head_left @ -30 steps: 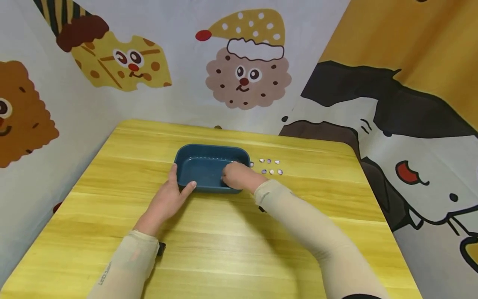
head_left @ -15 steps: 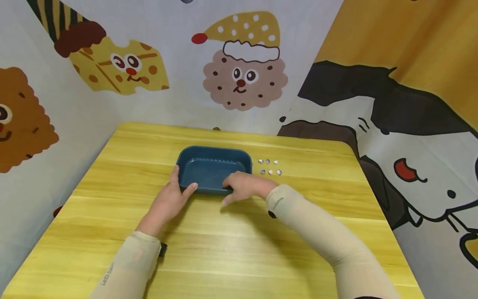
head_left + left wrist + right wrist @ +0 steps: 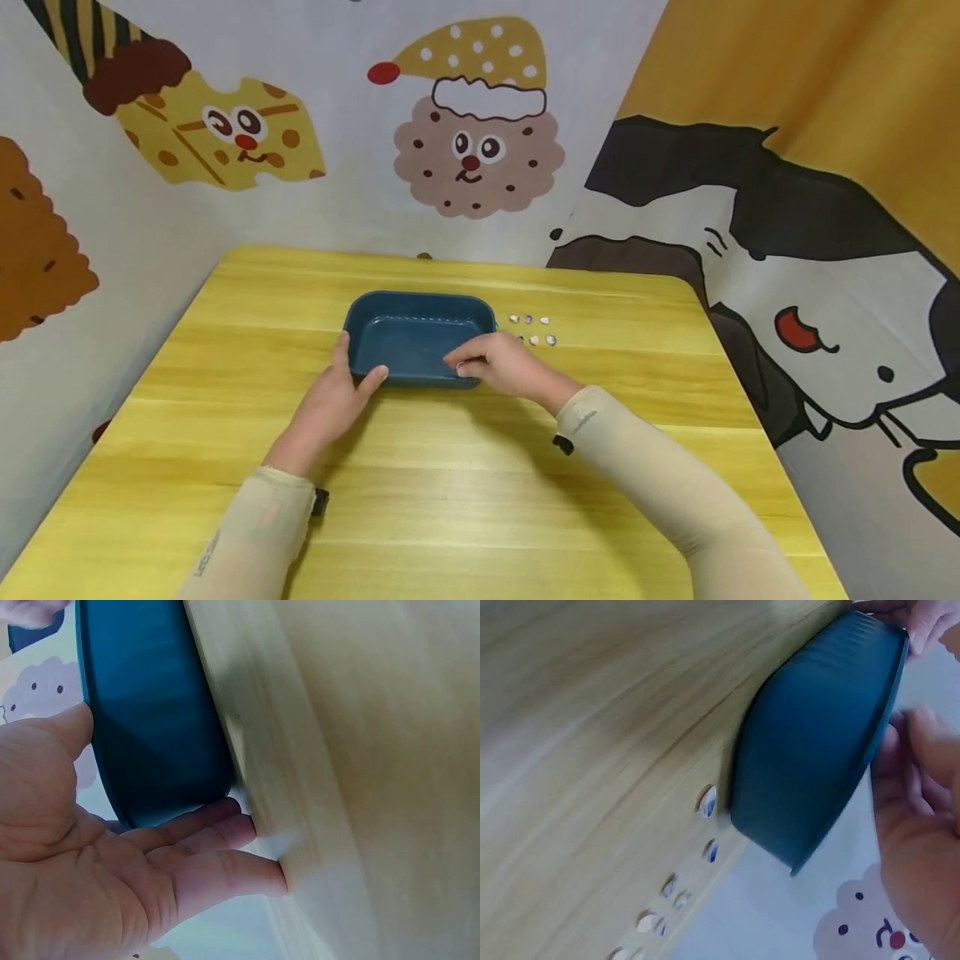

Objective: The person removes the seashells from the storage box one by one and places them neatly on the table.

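A dark teal rectangular tub (image 3: 408,346) stands on the table in the head view. My left hand (image 3: 330,408) holds its near left corner, thumb at the front rim and fingers along the left end. In the left wrist view, the left hand's fingers (image 3: 225,874) rest low beside the tub wall. Over the tub's near right corner is my right hand (image 3: 510,362), thumb and fingertips brought together. A tiny white piece (image 3: 461,367) shows at those fingertips; its kind is too small to tell. In the right wrist view, the fingers of the right hand (image 3: 922,802) hide it.
Several small white-and-purple pieces (image 3: 528,320) lie in two rows right of the tub; one piece (image 3: 706,801) is close to its end. The wooden table (image 3: 420,500) backs onto a cartoon-printed curtain (image 3: 300,217).
My right hand has come from inside the tub to its near rim, then brought thumb and fingertips together above the corner. The left hand has kept its hold on the tub.
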A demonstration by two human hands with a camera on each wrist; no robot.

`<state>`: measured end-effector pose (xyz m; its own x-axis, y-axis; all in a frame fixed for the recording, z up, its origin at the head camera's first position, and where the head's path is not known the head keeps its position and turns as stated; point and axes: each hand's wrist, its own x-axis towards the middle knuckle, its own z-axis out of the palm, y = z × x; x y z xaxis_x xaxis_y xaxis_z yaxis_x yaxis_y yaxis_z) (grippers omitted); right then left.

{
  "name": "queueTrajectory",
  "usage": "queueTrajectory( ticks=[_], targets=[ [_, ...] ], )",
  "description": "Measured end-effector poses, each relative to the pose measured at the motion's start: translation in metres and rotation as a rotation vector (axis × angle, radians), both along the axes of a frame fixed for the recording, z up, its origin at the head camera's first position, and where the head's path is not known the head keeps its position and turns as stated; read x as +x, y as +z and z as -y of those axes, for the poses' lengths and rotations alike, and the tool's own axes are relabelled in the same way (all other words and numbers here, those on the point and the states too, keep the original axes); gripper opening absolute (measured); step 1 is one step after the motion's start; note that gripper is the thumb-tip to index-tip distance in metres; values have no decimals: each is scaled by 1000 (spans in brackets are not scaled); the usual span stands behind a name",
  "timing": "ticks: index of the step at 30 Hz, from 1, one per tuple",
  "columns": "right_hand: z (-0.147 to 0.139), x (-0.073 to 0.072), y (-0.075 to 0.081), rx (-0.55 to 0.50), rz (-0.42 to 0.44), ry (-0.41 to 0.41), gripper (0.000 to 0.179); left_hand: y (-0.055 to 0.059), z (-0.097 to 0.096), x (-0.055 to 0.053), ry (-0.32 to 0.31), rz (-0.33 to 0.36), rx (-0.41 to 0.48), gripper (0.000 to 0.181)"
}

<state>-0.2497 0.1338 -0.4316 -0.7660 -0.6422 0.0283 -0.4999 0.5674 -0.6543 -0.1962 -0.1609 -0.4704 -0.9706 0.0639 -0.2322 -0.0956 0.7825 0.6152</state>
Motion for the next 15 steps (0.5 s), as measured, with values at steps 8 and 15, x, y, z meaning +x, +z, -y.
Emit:
queueTrajectory(
  ticks=[8, 15],
  targets=[
    [-62, -1, 21, -172, -13, -485, 15, -4, -2, 0, -1, -1, 4, 105],
    [-109, 7, -10, 92, 163, -518, 11, -5, 3, -1, -6, 7, 1, 106]
  ],
)
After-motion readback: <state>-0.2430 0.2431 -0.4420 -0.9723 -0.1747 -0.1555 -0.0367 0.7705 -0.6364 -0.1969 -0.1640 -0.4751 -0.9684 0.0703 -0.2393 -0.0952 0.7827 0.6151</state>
